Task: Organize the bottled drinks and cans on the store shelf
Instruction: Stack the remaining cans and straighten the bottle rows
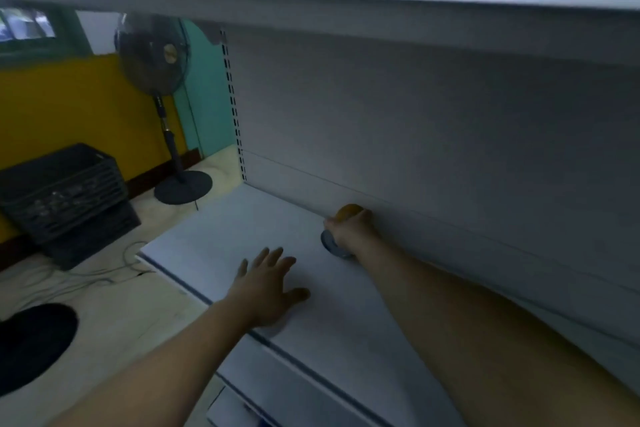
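My right hand (351,227) is closed around a small drink container (348,211) with an orange top and a grey round end, held near the back wall of the white shelf (242,225). The hand hides most of the container, and the picture is blurred. My left hand (268,282) hovers flat with fingers spread over the front part of the same shelf, holding nothing. No other bottles or cans show on this shelf.
A higher shelf board (311,3) overhangs the top. To the left on the floor stand a pedestal fan (156,59), stacked black crates (65,194) and loose cables (104,270). A dark round object (31,343) lies at lower left.
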A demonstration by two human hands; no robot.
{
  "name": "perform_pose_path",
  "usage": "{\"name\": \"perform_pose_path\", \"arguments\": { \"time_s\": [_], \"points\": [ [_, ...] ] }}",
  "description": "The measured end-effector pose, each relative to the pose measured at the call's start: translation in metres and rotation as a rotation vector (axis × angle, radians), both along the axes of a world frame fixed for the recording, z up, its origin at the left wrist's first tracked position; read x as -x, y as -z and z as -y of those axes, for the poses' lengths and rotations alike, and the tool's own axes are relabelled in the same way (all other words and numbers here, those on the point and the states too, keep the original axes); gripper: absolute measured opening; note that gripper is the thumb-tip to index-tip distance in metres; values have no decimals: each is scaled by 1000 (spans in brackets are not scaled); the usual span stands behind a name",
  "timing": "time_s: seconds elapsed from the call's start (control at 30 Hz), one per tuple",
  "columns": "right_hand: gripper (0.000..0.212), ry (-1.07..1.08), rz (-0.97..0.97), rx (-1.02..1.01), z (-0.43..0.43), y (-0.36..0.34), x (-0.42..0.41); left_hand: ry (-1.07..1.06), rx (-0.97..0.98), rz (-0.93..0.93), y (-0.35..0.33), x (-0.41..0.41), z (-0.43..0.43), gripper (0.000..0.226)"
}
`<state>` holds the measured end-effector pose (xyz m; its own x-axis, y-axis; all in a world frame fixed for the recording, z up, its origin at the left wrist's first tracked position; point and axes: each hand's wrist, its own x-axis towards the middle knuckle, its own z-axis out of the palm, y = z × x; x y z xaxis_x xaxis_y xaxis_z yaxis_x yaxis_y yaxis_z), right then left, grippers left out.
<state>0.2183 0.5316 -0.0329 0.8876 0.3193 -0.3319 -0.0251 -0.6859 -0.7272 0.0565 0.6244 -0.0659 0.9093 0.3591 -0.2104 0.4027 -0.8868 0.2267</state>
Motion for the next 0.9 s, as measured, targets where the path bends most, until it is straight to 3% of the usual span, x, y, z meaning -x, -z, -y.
{"name": "perform_pose_path", "arguments": {
  "time_s": [0.03,0.13,0.27,0.4,0.5,0.67,0.9],
  "points": [
    [78,2,11,3,-1,2,1,24,-1,-10,7,0,-3,73],
    [94,-4,52,171,12,2,21,77,-38,5,26,2,-7,76],
    [72,-65,321,468,51,12,66,108,-72,38,36,3,-8,77],
    [84,16,335,557,93,15,100,192,-77,28,33,1,1,73],
    [87,184,231,412,124,14,120,290,-75,6,32,4,22,82],
    [69,587,113,-66,184,11,153,408,-52,4,30,7,68,79],
    [91,867,214,-374,298,-16,193,677,4,-17,17,4,187,67]
  ]
}}
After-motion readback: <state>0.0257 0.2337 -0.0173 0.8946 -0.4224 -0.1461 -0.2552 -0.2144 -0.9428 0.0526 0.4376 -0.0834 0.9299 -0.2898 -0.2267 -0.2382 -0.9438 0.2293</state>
